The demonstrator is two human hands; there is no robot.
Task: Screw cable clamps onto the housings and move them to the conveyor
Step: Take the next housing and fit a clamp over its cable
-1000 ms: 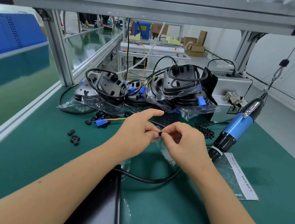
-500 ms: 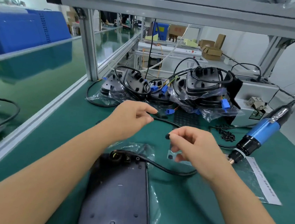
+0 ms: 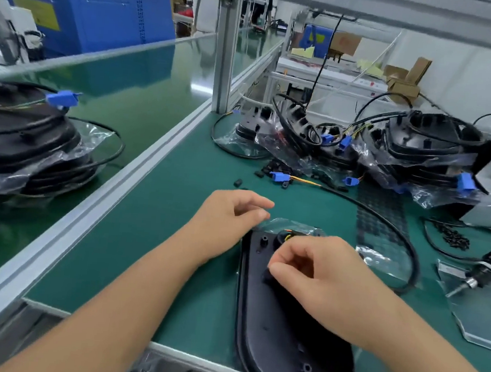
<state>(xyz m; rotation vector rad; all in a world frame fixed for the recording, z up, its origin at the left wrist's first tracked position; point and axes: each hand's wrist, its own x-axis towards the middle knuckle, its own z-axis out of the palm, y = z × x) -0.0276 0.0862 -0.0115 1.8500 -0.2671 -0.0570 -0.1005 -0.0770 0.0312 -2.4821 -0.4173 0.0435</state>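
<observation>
Lying flat at 6 o'clock on the green bench (image 3: 177,209), a black housing (image 3: 279,331) shows its underside: a long, round-ended matte shell with a raised rim, several small screw bosses and a cable port at its far end, where orange and yellow wires show. Its near end overhangs the bench edge. The right hand (image 3: 328,282) rests on the housing's far half, fingers curled and thumb against forefinger, pinching a small black clamp (image 3: 267,275) down on the shell; the part itself is largely hidden. The left hand (image 3: 229,223), at 11 o'clock from the housing, hovers just above the bench with fingers loosely bent and holds nothing. Clear plastic bag (image 3: 297,227) lies crumpled under the housing's far end. A black cable (image 3: 398,229) leaves the port and loops round at 2 o'clock. At 3 o'clock the tip of a screwdriver (image 3: 486,272) rests on a clear sheet (image 3: 482,319). Farther off, at 12 o'clock, loose black clamps (image 3: 278,169) and a blue connector (image 3: 279,177) are scattered. Beyond them, from 12 to 2 o'clock, stacked housings (image 3: 419,147) sit in bags with coiled cables. At 9 o'clock, past an aluminium rail (image 3: 112,198), the conveyor (image 3: 145,97) carries another bagged stack (image 3: 25,140). A blue cabinet (image 3: 84,17) stands at 10 o'clock.
</observation>
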